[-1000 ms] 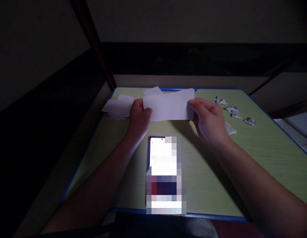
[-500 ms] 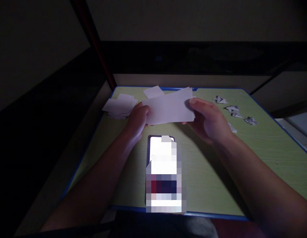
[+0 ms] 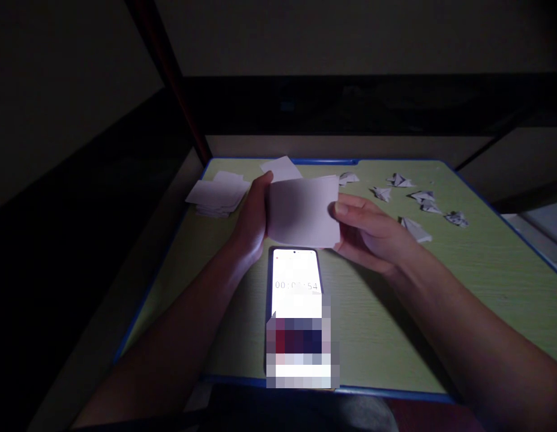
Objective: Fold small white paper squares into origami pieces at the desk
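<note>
A white sheet of paper (image 3: 303, 210) is held above the green desk (image 3: 463, 282) between both hands. My left hand (image 3: 254, 219) grips its left edge, fingers curled up along that side. My right hand (image 3: 373, 231) pinches the right edge with thumb on top. The sheet now stands about square toward me. A lit phone (image 3: 298, 315) lies flat on the desk just below the paper, its screen showing timer digits.
A stack of white paper sheets (image 3: 215, 195) lies at the desk's far left. Several small folded paper shapes (image 3: 420, 207) are scattered at the far right. The desk has a blue rim. A dark post rises behind the far left corner.
The sheet has been turned in my hands from a wide lie to a narrower, nearly square one, and brought closer. My hands have moved nearer together, uncovering more folded shapes behind.
</note>
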Demonstrator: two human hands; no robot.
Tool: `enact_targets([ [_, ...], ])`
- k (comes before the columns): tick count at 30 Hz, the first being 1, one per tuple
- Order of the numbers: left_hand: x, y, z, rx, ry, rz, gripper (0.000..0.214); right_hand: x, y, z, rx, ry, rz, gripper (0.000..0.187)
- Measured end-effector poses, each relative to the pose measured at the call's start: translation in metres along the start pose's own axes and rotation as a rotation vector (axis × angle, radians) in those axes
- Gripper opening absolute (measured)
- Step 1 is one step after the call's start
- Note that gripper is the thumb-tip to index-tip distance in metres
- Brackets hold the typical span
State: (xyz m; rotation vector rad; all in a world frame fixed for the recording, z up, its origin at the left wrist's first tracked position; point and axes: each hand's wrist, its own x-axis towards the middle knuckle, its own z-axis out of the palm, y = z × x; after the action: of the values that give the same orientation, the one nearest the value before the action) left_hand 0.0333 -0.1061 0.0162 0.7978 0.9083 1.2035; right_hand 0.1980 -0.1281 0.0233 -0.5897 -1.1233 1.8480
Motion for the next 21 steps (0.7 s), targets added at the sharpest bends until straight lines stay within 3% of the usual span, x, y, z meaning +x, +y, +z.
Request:
enact_targets([
  [3,-0.004,-0.002,0.003,-0.055,-0.035,-0.001,0.043,-0.001,0.006,0.001,0.068,-0.083,0.024,0.015],
  [8,-0.008,-0.002,0.006,-0.132,-0.039,-0.126,0.040,-0.002,0.009,0.002,0.116,-0.141,0.027,0.015],
  [14,-0.008,-0.003,0.008,-0.234,-0.005,-0.096,0.029,0.000,0.015,0.001,0.174,-0.101,0.011,0.019],
  [21,-0.012,-0.001,0.009,-0.237,-0.057,-0.041,0.031,-0.001,0.017,0.005,0.201,-0.030,0.023,0.025],
])
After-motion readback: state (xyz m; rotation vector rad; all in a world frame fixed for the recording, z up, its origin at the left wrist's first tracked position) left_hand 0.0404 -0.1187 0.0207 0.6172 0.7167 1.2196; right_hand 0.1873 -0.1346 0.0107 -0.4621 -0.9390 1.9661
